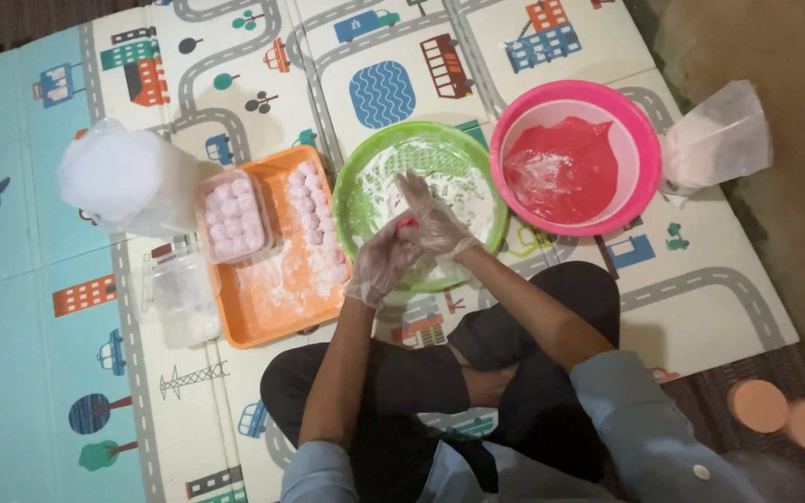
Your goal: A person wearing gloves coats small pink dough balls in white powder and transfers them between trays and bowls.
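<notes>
Both gloved hands, left (pixel 379 264) and right (pixel 435 222), fingers cupped round a small pink dough piece (pixel 406 224) over the green bowl (pixel 358 182). Looks soft, sticky; cradle lightly.

A single head-worn camera looks almost straight down from above at the play mat (pixel 67 373), fairly near, the person's lap at the frame's bottom.

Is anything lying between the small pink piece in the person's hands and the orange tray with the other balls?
Nothing visible. The pink piece sits between both gloved hands over the green bowl, and the orange tray lies directly beside that bowl.
</notes>
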